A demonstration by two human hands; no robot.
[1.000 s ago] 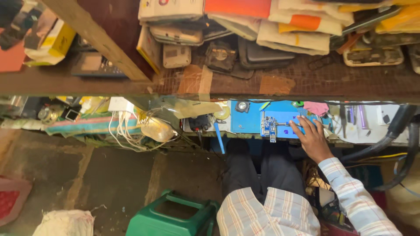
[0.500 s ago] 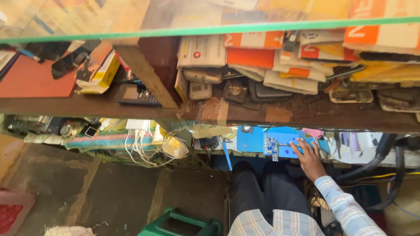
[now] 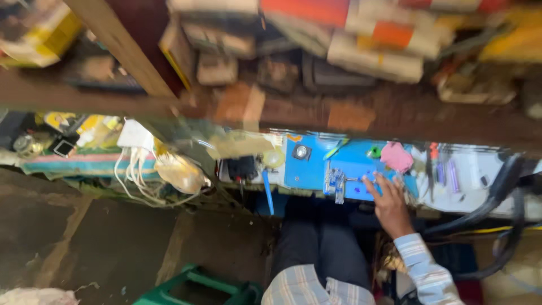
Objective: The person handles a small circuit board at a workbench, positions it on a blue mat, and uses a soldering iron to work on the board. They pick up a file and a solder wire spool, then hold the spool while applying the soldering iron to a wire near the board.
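Your right hand [image 3: 388, 199] lies flat, fingers spread and holding nothing, on the blue mat [image 3: 353, 164] beside the metal clamp [image 3: 335, 183], seemingly steadying it; left hand unseen.

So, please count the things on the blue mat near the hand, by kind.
Right hand rests on the blue mat.
Metal clamp tool: 1
Pink cloth: 1
Round silver part: 1
Small green piece: 1
Total: 4

A blue work mat [image 3: 350, 164] is lying flat on the bench edge, a small metal clamp [image 3: 335, 183] sitting on it.
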